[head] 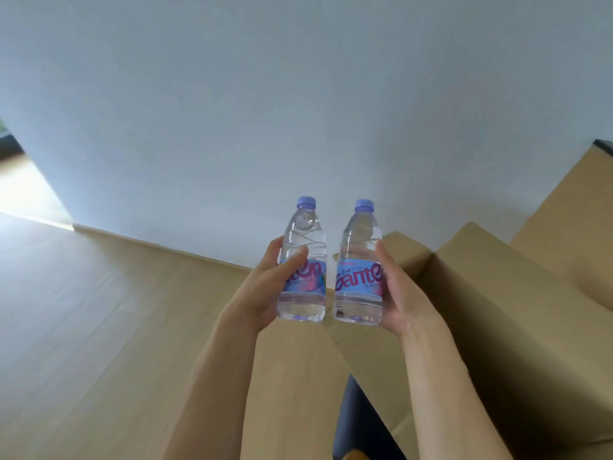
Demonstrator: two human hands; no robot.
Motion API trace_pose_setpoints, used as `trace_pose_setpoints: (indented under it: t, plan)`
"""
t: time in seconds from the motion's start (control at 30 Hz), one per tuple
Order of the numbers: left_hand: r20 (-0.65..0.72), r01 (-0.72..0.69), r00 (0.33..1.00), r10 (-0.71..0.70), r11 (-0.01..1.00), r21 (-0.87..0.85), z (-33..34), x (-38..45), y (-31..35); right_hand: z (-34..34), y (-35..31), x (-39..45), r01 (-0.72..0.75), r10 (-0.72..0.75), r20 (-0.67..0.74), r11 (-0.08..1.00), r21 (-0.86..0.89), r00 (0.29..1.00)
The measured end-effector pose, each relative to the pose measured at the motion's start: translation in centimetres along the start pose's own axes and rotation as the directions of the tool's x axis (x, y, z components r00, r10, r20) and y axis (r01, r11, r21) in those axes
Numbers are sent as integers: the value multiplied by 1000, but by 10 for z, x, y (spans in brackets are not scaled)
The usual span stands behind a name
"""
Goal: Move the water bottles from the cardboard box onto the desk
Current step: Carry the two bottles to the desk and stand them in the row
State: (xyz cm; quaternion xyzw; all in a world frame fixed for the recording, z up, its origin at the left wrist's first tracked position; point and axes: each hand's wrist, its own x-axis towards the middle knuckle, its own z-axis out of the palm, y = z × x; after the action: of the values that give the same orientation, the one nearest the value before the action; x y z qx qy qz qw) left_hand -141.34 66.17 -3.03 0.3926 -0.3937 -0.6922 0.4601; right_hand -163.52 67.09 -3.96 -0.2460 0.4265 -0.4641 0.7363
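— What's in hand here?

— The left hand (265,287) grips one water bottle (302,260); the right hand (398,293) grips a second bottle (360,263). Both are upright, side by side, raised above the open cardboard box (497,310).

— And next?

— It looks like mid-carry. The desk isn't in view, so the person must likely turn toward it and set both down standing.

Single head-worn wide-angle view, facing forward and down, close above both hands, toward wall (298,94) and floor (83,310).
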Motion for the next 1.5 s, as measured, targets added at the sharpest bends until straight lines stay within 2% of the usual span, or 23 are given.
trace_pose_setpoints:
  t: [0.17,0.3,0.47,0.7,0.87,1.1,1.2,1.33,1.5]
  plan:
    - [-162,-81,984,72,995,-50,-92,-38,31,102,38,44,-63,73,146,995,-72,987]
    - [-296,-87,953,54,992,-96,-174,-72,57,188,76,74,-113,141,203,983,-142,969]
    - [-385,-68,923,8,987,-145,-261,-125,88,282,128,101,-133,209,307,959,-251,928]
    - [-515,-124,856,35,982,-140,-347,-199,111,391,199,118,-190,333,483,928,-321,810]
    - [-616,-191,785,72,973,-130,-392,-238,120,453,238,129,-233,422,587,898,-372,690]
    - [-747,-207,664,28,967,-147,-461,-266,130,528,293,165,-298,511,671,859,-416,538]
    - [-782,-245,620,64,963,-115,-497,-267,137,562,309,194,-288,569,651,820,-495,502]
    - [-833,-260,544,99,964,-55,-543,-254,153,611,327,241,-361,667,592,744,-562,453]
    - [-908,-307,413,72,949,-64,-588,-228,184,664,336,291,-423,732,585,680,-599,349]
